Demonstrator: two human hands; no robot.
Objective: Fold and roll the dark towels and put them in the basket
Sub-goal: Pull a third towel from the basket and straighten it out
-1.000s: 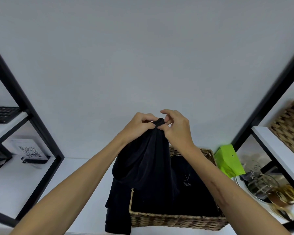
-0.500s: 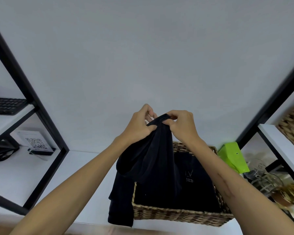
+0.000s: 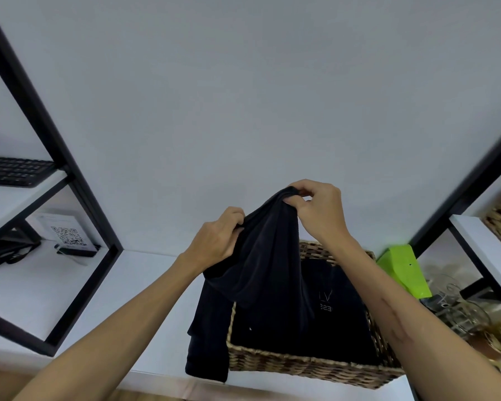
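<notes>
both hands' grip (image 3: pixel 217 238) (image 3: pixel 318 209) pinches soft dark towel (image 3: pixel 261 256) above woven basket (image 3: pixel 315 369).

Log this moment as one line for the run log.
step: unfolding | both hands: left hand, right hand pinch dark towel | over: basket

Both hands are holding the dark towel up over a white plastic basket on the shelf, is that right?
Not quite. The head view shows the left hand and right hand gripping the dark towel above a brown woven wicker basket, not a white plastic one.
</notes>
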